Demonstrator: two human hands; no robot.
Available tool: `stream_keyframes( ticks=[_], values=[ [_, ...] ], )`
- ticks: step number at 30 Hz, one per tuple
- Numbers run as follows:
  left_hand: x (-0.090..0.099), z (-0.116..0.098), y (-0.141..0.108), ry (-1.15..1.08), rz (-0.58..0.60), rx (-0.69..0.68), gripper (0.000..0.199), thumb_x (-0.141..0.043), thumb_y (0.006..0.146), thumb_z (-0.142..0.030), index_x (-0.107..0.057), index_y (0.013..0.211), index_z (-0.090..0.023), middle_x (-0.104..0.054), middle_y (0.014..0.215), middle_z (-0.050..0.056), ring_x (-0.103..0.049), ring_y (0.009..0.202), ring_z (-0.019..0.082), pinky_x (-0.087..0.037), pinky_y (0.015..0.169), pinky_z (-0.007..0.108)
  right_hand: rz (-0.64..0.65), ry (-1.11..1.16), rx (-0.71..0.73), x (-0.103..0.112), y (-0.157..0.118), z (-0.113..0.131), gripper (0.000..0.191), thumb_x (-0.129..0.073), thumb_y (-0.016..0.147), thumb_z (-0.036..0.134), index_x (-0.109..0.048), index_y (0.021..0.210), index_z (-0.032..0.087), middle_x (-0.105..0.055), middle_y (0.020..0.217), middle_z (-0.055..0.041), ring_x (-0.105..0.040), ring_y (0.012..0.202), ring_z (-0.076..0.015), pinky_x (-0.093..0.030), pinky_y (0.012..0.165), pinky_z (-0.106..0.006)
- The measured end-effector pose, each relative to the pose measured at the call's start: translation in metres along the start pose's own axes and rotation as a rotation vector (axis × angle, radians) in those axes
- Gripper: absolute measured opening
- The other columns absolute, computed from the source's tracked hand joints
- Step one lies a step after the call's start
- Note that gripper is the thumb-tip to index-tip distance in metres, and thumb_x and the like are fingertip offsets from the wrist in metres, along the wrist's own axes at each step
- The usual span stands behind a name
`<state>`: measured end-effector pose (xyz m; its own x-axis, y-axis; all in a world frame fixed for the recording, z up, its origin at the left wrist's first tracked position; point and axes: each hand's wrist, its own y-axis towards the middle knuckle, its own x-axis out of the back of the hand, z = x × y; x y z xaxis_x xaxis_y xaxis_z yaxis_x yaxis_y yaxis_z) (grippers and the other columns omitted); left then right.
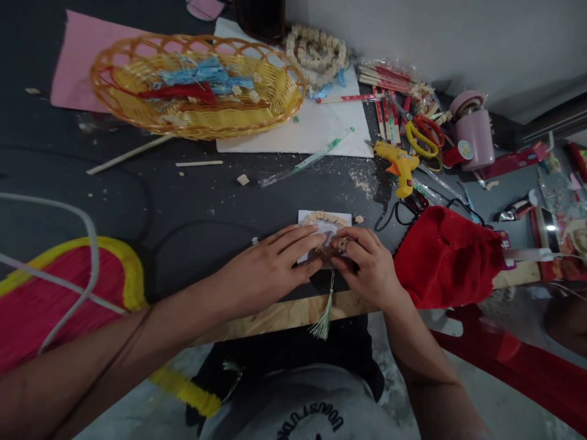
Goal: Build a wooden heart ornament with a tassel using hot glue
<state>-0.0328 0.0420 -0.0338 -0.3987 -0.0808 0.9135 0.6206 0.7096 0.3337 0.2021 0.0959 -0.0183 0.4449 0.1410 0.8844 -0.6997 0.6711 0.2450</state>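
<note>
A small white card [303,217] lies at the table's front edge, with a curved row of pale beige pieces [326,216] along its top. My left hand [275,260] rests over the card's left side, fingers together and pointing right. My right hand [369,263] is at the card's right side, its thumb and fingers pinched around something small and brownish that I cannot make out. Both hands' fingertips nearly meet and hide the card's middle. A pale green tassel [324,315] hangs from between them over the wooden table edge.
A yellow wicker basket [202,122] holds blue and red tassels. Beaded strings [316,52] lie on white paper [293,137]. To the right are a yellow glue gun [400,165], scissors [420,139], a pink cup [474,137] and red cloth [447,260]. A white cable [92,244] crosses the left.
</note>
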Motion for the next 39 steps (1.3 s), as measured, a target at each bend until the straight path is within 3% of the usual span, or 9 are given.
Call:
stream_keyframes(
  ticks=[10,15,23,39],
  values=[
    [-0.005,0.001,-0.004,-0.008,0.032,0.019,0.027,-0.052,0.098,-0.021,-0.062,0.123,-0.020,-0.054,0.144,0.011,-0.045,0.139,0.029,-0.045,0.112,0.049,0.000,-0.007,-0.009,0.000,0.001,0.001,0.012,-0.060,0.091,0.022,-0.065,0.102,0.022,-0.066,0.114,-0.0098,-0.061,0.102,-0.0246,-0.056,0.087,-0.044],
    [-0.011,0.002,-0.005,-0.032,-0.049,0.045,0.025,-0.053,0.098,-0.026,-0.061,0.122,-0.019,-0.055,0.141,0.010,-0.045,0.138,0.028,-0.043,0.114,0.047,-0.012,-0.014,0.010,-0.002,0.000,-0.002,0.012,-0.061,0.092,0.024,-0.067,0.102,0.023,-0.065,0.114,-0.0090,-0.061,0.099,-0.0229,-0.056,0.086,-0.043],
    [0.000,0.001,0.001,0.013,0.011,-0.006,0.025,-0.050,0.099,-0.020,-0.063,0.120,-0.017,-0.058,0.137,0.014,-0.051,0.133,0.031,-0.048,0.108,0.050,-0.013,-0.048,0.015,-0.001,0.000,-0.002,0.010,-0.060,0.093,0.025,-0.069,0.097,0.022,-0.065,0.114,-0.0091,-0.061,0.095,-0.0219,-0.057,0.081,-0.040],
    [-0.005,0.003,-0.005,0.034,0.033,-0.003,0.030,-0.055,0.096,-0.020,-0.059,0.126,-0.021,-0.054,0.143,0.012,-0.047,0.136,0.031,-0.045,0.110,0.048,-0.008,-0.002,-0.006,-0.002,0.000,-0.003,0.011,-0.060,0.094,0.026,-0.070,0.097,0.022,-0.065,0.117,-0.0080,-0.060,0.103,-0.0223,-0.056,0.086,-0.039]
  ],
)
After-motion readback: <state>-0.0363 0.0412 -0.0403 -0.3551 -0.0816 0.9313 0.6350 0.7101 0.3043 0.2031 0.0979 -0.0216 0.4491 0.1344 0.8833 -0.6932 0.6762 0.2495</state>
